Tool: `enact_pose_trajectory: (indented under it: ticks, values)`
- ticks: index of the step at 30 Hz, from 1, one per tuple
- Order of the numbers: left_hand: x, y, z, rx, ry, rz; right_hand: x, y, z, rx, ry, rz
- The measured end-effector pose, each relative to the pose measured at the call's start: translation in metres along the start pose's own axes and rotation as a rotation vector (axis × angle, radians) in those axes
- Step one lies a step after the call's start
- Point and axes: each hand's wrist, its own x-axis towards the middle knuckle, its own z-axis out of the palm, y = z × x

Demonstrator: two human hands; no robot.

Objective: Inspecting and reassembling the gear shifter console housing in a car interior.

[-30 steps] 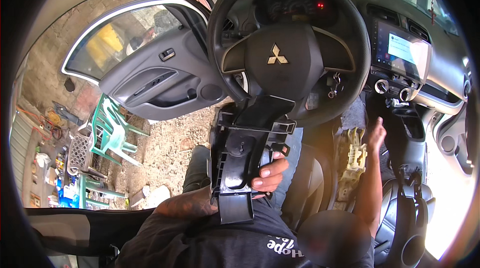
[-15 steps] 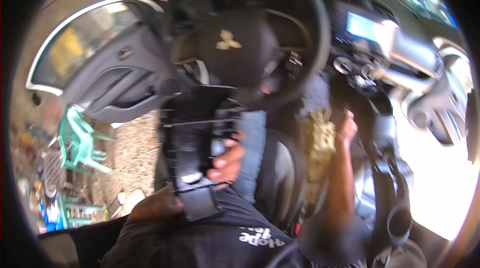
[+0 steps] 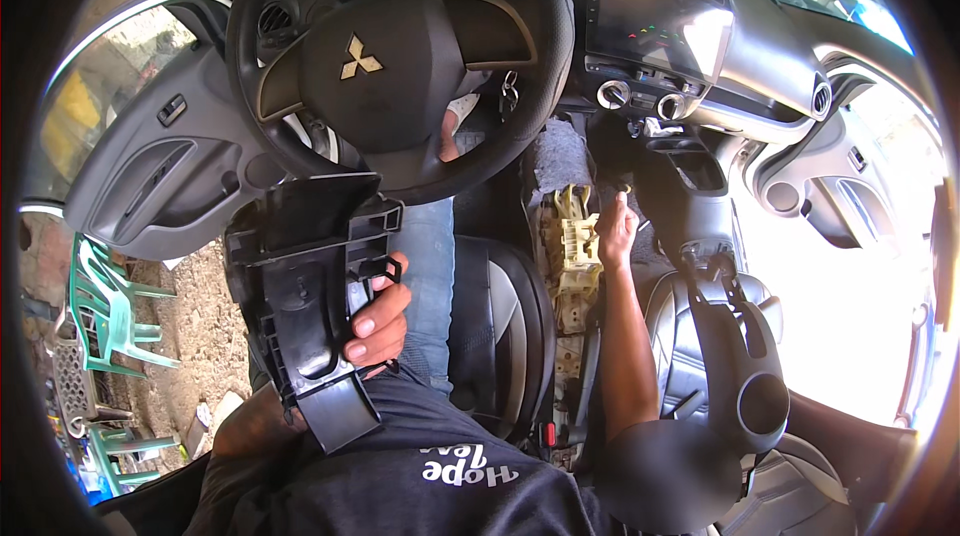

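My left hand point(image 3: 380, 321) is wrapped round the edge of a black plastic trim piece point(image 3: 300, 286), a ribbed moulding with clips along its side. It is held tilted over my lap, below the steering wheel point(image 3: 375, 66), and hides part of that arm. My right hand point(image 3: 617, 236) is closed beside the cream-coloured bracket point(image 3: 572, 236) on the floor between the seats. Something tiny shows at its fingertips, too small to name. Right of that hand is a dark grey console trim point(image 3: 690, 181), whose long rear part point(image 3: 740, 366) lies over the passenger seat point(image 3: 665, 321).
A display point(image 3: 650, 26) and round knobs point(image 3: 613, 94) sit in the dashboard. Keys point(image 3: 509, 91) hang by the wheel. Both doors stand open, the driver's door point(image 3: 170, 156) beside green plastic chairs point(image 3: 110, 306). A blurred dark patch point(image 3: 668, 476) covers my right upper arm.
The view has swung right and steadied, so the wheel and the trim piece appear further left. My left hand still grips the trim piece; my right hand stays by the bracket.
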Motion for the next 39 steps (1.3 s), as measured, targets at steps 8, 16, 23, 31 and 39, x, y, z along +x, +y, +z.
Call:
enact_pose_trajectory:
  ticks: [8,16,23,31,39]
  values:
    - [-0.002,-0.007,0.004,0.004,0.052,0.06,-0.012,0.009,0.006,-0.007,0.008,-0.052]
    - [-0.007,0.003,0.007,0.075,0.093,0.096,0.045,0.017,-0.01,-0.049,0.21,-0.081]
    - [-0.008,-0.005,0.007,0.037,0.139,0.054,0.081,0.037,-0.003,-0.31,0.212,-0.084]
    - [-0.004,-0.002,-0.003,0.061,0.136,0.051,0.059,0.009,0.01,-0.082,-0.102,0.216]
    - [-0.014,-0.001,-0.003,0.086,0.188,0.115,0.012,-0.038,0.061,-0.285,0.277,-0.19]
